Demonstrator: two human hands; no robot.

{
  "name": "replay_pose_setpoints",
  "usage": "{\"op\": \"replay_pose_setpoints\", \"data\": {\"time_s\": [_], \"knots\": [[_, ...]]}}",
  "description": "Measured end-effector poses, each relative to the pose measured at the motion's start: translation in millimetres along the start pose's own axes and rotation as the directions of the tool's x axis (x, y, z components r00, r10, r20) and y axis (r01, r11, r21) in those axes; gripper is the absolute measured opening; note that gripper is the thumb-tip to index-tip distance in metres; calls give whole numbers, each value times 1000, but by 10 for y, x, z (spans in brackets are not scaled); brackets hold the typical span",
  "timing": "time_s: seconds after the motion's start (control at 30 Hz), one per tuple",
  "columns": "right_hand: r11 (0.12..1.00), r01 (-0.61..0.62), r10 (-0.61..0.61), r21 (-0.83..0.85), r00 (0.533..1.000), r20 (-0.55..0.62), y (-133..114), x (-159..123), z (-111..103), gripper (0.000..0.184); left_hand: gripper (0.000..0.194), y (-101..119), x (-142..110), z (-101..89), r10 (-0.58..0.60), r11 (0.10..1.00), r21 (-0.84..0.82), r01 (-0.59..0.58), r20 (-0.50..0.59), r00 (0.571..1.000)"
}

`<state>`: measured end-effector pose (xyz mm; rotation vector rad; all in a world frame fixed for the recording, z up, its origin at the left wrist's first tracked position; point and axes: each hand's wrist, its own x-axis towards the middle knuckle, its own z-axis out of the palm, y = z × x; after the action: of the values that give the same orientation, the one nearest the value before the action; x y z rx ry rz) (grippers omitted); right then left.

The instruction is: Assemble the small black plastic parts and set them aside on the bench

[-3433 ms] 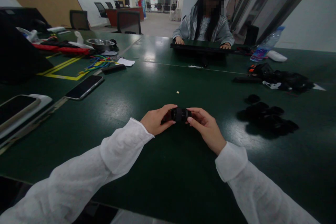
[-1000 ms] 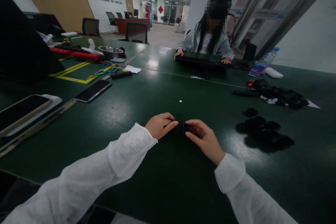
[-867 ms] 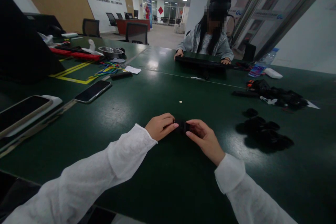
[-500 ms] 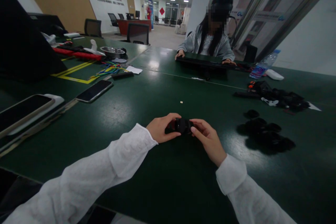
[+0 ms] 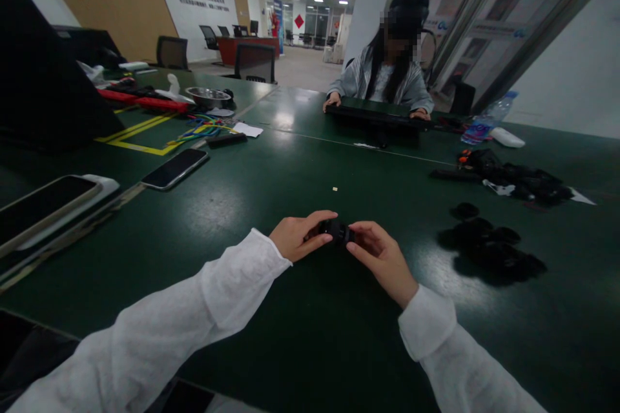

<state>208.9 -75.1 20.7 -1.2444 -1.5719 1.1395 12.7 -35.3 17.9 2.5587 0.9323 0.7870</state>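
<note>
A small black object (image 5: 336, 231) is pinched between both of my hands just above the dark green table (image 5: 271, 193). My left hand (image 5: 298, 237) grips its left end with thumb and fingers. My right hand (image 5: 380, 258) grips its right end the same way. Both sleeves are white. What the black object is cannot be made out. A pile of similar small black pieces (image 5: 489, 251) lies on the table to the right of my right hand.
A phone (image 5: 174, 168) lies at the left, another phone on a white pad (image 5: 48, 203) nearer the edge. Coloured cables (image 5: 198, 129) and a metal bowl (image 5: 208, 97) sit further back. A person (image 5: 387, 71) sits opposite at a keyboard (image 5: 375, 117). More black gear (image 5: 513, 177) lies at right.
Both hands keep hold of the black object. It has turned a little between my fingers and my hands have shifted slightly on the table.
</note>
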Motion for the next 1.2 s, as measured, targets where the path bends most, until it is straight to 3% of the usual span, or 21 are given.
{"op": "replay_pose_setpoints", "data": {"time_s": [0.1,0.23,0.4,0.6,0.9,1.2], "knots": [[1000,8,-8,17,1000,-7,16,1,-5,24,42,6,-5,-12,57,998,-25,-57,13,998],[997,18,-15,73,999,-32,51,15,-9,23,50,0,-11,10,28,999,-33,-28,18,999],[996,0,3,93,999,-33,58,33,-2,20,47,6,9,22,3,1000,11,-3,9,1000],[998,8,-8,66,1000,9,22,8,3,21,36,46,29,-27,26,999,33,-22,-110,994],[995,40,-44,88,998,52,34,-3,14,25,36,-46,12,-10,23,999,33,-21,-75,997],[983,59,-50,172,997,-58,79,38,16,26,40,12,14,4,62,997,-39,-64,-53,997]]}}
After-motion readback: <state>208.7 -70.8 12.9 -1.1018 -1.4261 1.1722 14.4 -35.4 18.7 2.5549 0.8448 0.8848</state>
